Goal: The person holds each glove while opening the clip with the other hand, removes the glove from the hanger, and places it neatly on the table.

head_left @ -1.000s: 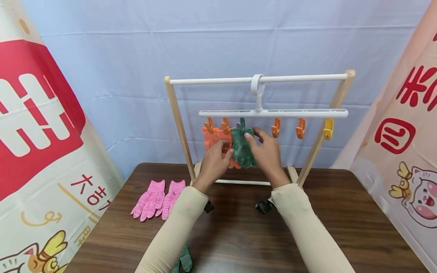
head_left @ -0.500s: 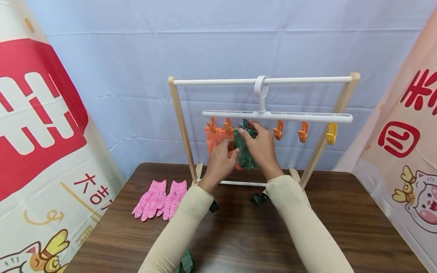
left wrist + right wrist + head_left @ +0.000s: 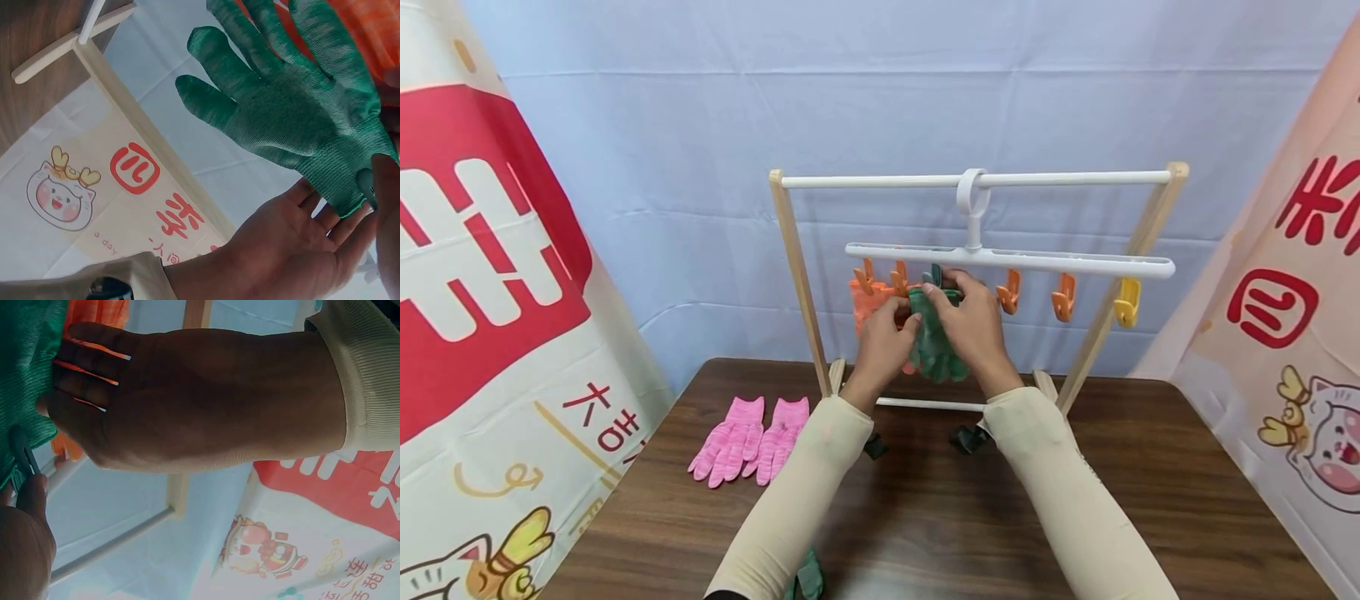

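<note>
A green knit glove [image 3: 931,337] hangs below the white hanger [image 3: 1052,261], its cuff at a dark green clothespin [image 3: 934,275]. My left hand [image 3: 882,346] pinches the glove's left edge near the cuff; its fingers go partly behind the glove in the right wrist view. At the cuff my right hand [image 3: 977,329] grips the clothespin, with its thumb [image 3: 32,490] on the pin's handle. In the left wrist view the clothespin [image 3: 366,185] sits on the cuff of the glove [image 3: 281,115]. Orange gloves [image 3: 865,304] hang to the left, partly covered by my left hand.
Orange clothespins [image 3: 1010,292] and a yellow one [image 3: 1127,302] hang on the hanger's right half. The hanger hooks over a wooden rack's white bar [image 3: 1075,178]. Pink gloves [image 3: 730,442] lie on the brown table [image 3: 1112,500]. Another green glove [image 3: 809,575] lies near the front, partly hidden by the left sleeve.
My right hand has moved from the green glove's right edge up and left onto the clothespin. My left fingers have closed in on the cuff's left side. The glove sits slightly lower.
</note>
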A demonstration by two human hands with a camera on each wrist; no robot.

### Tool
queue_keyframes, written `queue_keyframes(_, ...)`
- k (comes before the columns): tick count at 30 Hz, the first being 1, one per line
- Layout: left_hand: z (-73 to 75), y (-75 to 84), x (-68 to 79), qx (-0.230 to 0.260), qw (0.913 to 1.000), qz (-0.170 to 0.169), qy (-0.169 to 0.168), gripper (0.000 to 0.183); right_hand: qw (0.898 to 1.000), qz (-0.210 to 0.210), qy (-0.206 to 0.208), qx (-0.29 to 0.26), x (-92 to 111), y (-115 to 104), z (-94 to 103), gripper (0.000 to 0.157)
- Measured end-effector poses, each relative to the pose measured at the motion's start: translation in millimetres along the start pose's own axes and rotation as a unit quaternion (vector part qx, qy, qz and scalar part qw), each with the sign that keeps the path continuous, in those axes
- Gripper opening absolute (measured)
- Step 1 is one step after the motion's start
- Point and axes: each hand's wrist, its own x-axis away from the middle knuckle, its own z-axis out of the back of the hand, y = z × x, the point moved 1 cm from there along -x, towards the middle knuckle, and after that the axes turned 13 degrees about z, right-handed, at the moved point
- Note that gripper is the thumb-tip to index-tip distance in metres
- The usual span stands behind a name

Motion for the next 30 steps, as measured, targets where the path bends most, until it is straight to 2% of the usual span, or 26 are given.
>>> queue_keyframes(6, 1.0, -0.6, -1.3, 0.017, 0.9998, 0.005, 0.013, 0.015, 1.0, 0.008, 0.008, -0.005, -0.4, 1.0, -2.0, 0.045)
queue_keyframes(12, 1.4, -1.0, -2.1, 0.016, 0.9997, -0.002, 0.019, 0.012, 1.0, 0.011, 0.019, 0.016, 0.3, 0.9, -1.5, 0.043)
queue_keyframes(22, 5.3, -8.0, 3.3, 0.005, 1.0, 0.0, -0.002, 0.013, 0.998, -0.003, 0.052, 0.018, -1.7, -0.8, -2.0, 0.036)
queue_keyframes(30, 15.3, -24.3, 13.4, 0.011, 0.9996, -0.016, -0.019, 0.009, 0.998, -0.001, 0.059, 0.015, -0.3, -2.4, -2.0, 0.035)
